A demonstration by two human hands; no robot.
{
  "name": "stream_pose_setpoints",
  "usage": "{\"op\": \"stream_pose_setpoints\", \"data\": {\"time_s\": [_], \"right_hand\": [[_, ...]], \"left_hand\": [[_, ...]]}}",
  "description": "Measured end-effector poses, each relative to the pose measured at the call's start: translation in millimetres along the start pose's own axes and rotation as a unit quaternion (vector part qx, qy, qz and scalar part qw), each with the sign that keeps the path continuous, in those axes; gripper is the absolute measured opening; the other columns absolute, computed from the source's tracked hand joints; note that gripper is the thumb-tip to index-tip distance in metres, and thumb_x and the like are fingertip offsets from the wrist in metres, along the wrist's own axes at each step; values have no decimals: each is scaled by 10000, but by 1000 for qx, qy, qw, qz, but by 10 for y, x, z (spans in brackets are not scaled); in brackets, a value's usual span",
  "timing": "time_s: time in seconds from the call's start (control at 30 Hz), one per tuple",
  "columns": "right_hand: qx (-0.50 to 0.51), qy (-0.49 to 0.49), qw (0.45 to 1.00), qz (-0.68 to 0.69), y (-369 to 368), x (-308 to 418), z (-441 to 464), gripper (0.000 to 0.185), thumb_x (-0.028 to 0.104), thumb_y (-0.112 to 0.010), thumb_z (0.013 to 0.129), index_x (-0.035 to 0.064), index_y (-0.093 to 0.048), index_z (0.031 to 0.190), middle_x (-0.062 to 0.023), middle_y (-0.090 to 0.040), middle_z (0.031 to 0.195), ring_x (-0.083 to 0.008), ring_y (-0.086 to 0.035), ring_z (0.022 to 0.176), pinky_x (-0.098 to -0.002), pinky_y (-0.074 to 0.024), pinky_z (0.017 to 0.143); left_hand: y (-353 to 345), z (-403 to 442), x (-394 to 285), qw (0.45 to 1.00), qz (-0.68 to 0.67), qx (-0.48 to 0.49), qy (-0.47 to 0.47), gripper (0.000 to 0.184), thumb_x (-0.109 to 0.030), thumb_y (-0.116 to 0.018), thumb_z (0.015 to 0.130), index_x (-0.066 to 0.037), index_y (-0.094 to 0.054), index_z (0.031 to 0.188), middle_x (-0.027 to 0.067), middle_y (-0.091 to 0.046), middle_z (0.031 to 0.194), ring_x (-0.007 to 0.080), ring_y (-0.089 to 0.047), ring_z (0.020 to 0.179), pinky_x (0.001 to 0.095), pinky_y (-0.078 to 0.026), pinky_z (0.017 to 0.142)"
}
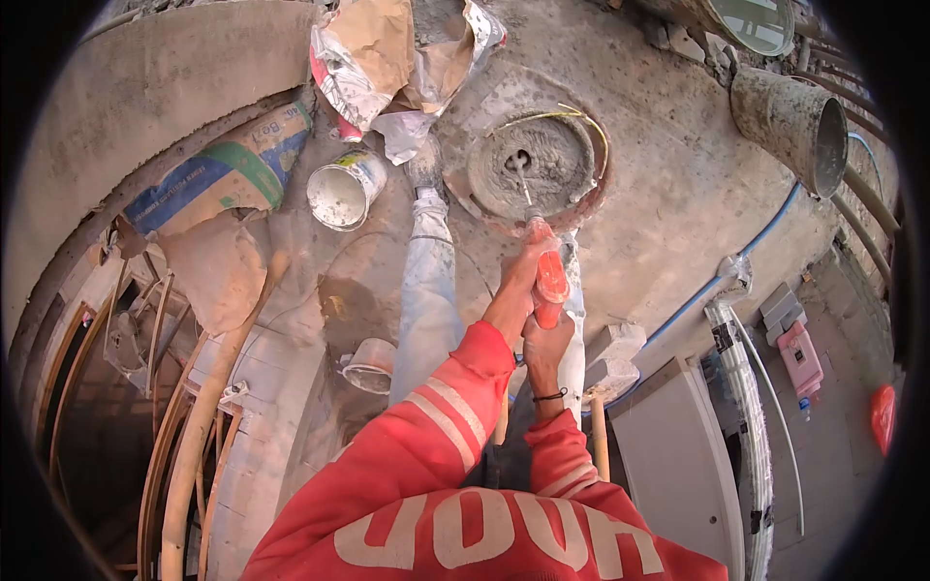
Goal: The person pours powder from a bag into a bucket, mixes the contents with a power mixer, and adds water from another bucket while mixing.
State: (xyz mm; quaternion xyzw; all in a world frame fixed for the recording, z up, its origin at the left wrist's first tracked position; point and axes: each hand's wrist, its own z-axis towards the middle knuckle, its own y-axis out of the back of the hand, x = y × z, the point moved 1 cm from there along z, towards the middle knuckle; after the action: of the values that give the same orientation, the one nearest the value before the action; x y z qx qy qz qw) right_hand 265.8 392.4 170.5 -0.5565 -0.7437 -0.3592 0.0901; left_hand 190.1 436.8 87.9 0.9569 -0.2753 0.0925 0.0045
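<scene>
A red power drill [550,278] with a mixing paddle [524,182] is held between my two hands. My left hand [520,281] wraps round the front of the drill body, and my right hand [547,351] grips its rear handle. The paddle's metal shaft slants down into wet grey mortar [557,160], its tip partly sunk in a small hollow. The mortar lies in a round bucket [476,176] with a yellow strip along its rim, standing in front of my feet.
Left of my leg is a dirty white bucket [339,197]; torn paper bags [373,73] lie beyond it. A cement bag [228,174] leans at left above wooden poles [199,436]. At right are a tipped grey bucket [790,126], blue hose [683,315] and pink container [800,358].
</scene>
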Motion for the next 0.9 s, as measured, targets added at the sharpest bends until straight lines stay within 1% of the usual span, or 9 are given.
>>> {"op": "stream_pose_setpoints", "data": {"time_s": [0.1,0.2,0.27,0.37,0.47,0.57,0.7,0.87,0.9], "right_hand": [[1,-2,1000,-30,28,-18,-7,89,62,-629,747,-27,-620,751,-14,-597,651,-101,-531,613,-329,-437,555],[35,-19,995,-93,103,-44,-8,165,81,-678,783,-55,-691,875,-85,-688,719,-116,-592,697,-363,-499,649],[34,-18,996,-77,104,-50,-41,181,86,-693,780,-56,-699,893,-99,-706,739,-121,-611,706,-364,-508,661],[32,-28,996,-73,92,-86,-76,214,88,-714,775,-56,-712,933,-115,-728,767,-134,-639,718,-367,-525,686],[31,-26,995,-87,73,-85,-119,247,85,-730,770,-57,-720,972,-120,-741,786,-148,-656,723,-374,-537,705],[18,4,997,-77,19,-61,-150,281,89,-745,764,-59,-723,1002,-135,-747,797,-161,-670,725,-378,-542,715],[16,24,994,-105,9,-20,-141,310,98,-758,758,-61,-723,1023,-172,-746,800,-177,-690,722,-381,-541,706],[15,42,994,-95,31,-118,-113,287,104,-753,756,-55,-723,994,-196,-725,755,-202,-696,685,-390,-534,675],[14,51,995,-89,38,-128,-110,280,105,-752,756,-54,-722,985,-197,-721,745,-209,-696,675,-393,-532,666]], "left_hand": [[19,28,49,1000,-15,-12,0,538,-250,-856,740,27,-654,1155,112,-655,1014,234,-660,805,402,-565,695],[113,147,137,1000,-26,-11,3,524,-251,-851,745,24,-655,1146,111,-657,1004,234,-662,788,402,-568,682],[183,231,206,999,-32,-3,6,504,-249,-846,753,22,-656,1133,114,-658,994,236,-667,775,400,-574,669],[244,236,247,998,-29,54,-10,325,-283,-754,869,-106,-606,1098,82,-648,879,248,-663,720,418,-596,652],[244,87,183,998,-30,56,-7,302,-278,-740,884,-105,-594,1085,85,-647,878,240,-658,741,412,-597,672],[321,136,156,993,-51,103,6,303,-283,-740,886,-95,-595,1073,96,-656,880,252,-667,736,413,-596,660],[342,95,110,994,-43,100,3,312,-301,-744,883,-87,-598,1056,121,-671,883,274,-679,733,415,-593,649],[364,106,131,991,-48,121,24,336,-348,-761,865,-91,-614,1024,139,-676,905,279,-682,746,424,-593,654],[364,103,144,991,-50,121,22,359,-346,-761,865,-94,-604,1067,127,-667,912,278,-682,751,425,-593,664]]}}
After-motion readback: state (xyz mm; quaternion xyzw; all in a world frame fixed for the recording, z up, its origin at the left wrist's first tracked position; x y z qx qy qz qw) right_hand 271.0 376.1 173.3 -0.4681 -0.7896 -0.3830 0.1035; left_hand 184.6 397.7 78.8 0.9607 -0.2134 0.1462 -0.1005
